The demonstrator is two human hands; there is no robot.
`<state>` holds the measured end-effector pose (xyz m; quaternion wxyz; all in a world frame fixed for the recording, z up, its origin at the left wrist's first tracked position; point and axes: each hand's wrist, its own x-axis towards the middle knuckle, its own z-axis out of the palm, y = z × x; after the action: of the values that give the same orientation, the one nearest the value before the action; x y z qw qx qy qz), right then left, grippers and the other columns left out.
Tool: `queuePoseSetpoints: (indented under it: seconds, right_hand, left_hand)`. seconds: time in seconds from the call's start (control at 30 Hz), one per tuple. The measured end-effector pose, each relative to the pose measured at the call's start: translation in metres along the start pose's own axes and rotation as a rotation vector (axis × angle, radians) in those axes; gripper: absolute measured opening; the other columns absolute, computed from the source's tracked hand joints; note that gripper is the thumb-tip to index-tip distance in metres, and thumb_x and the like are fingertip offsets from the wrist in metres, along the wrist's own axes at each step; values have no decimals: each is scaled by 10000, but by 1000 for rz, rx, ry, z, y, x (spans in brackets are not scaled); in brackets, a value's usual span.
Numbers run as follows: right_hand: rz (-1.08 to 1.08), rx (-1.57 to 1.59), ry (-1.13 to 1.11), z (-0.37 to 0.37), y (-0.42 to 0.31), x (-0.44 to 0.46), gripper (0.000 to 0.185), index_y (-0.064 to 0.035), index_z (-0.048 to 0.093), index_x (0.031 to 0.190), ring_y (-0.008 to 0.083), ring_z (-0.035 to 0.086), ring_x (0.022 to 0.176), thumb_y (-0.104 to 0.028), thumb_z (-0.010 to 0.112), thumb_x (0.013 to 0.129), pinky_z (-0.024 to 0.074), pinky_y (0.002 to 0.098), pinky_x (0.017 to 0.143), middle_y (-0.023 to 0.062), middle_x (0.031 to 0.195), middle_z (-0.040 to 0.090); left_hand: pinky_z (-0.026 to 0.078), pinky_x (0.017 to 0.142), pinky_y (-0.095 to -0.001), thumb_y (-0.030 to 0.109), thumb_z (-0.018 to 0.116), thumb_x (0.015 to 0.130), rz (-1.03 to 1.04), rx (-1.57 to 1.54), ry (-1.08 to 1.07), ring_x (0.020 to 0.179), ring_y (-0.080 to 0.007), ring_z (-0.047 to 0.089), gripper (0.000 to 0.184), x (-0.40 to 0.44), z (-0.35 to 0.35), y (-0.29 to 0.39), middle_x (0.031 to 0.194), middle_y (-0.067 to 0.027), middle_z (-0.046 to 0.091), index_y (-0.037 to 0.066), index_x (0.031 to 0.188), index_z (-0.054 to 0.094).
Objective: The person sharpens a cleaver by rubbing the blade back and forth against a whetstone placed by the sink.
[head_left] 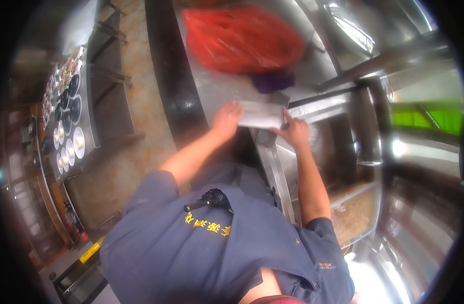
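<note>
A pale, flat rectangular piece (261, 115) spans the gap between my two hands over the front of the metal counter. Motion blur hides whether it is a metal blade, a lid or a folded cloth. My left hand (227, 120) is closed on its left end. At the opposite end, my right hand (295, 133) grips it with the index finger stretched along the edge. Just beyond lies a dark purple cloth-like item (273, 82), partly under a full red plastic bag (242, 40).
Metal counter (211, 86) runs ahead of me, with a metal-framed opening (323, 147) at right. Left, across a brown floor (135, 76), a steel table (92, 121) holds several filled plates (79, 143) and dark bowls (75, 109). A black radio-like device (206, 200) hangs on my chest.
</note>
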<state>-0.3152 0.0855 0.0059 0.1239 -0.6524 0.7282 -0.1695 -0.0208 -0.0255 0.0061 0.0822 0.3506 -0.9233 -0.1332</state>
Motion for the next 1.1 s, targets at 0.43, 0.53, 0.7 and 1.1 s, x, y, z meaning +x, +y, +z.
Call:
queuePoseSetpoints:
  seconds: [0.43, 0.53, 0.7, 1.1]
  right_hand:
    - [218, -71, -21, 12, -20, -14, 974, -111, 619, 1444, 377, 698, 666, -744, 780, 721, 528, 504, 627, 180, 711, 692]
    - [319, -104, -3, 23, -35, -97, 969, -91, 617, 1438, 392, 684, 654, -708, 807, 715, 528, 499, 635, 191, 703, 677]
    - [551, -104, 80, 3, -48, -130, 940, -44, 590, 1451, 393, 705, 702, -622, 836, 752, 524, 494, 653, 184, 765, 717]
    - [545, -104, 181, 13, -44, -156, 949, -25, 601, 1439, 396, 706, 707, -641, 831, 754, 537, 484, 647, 182, 792, 730]
  left_hand:
    - [454, 1154, -443, 95, 566, 881, 45, 90, 17, 1336, -377, 577, 416, 33, 14, -14, 1416, -201, 620, -14, 1277, 633]
    - [464, 1158, -441, 102, 558, 900, -12, -97, -124, 1361, -386, 557, 419, -1, 4, 23, 1418, -200, 616, -5, 1299, 629]
    - [315, 1263, -484, 147, 545, 934, 385, 64, -162, 1453, -338, 471, 415, 53, 51, 40, 1445, -159, 609, 20, 1312, 657]
    - [308, 1253, -536, 162, 508, 983, 384, -422, -21, 1490, -312, 441, 360, 42, 87, 28, 1493, -115, 584, 82, 1284, 688]
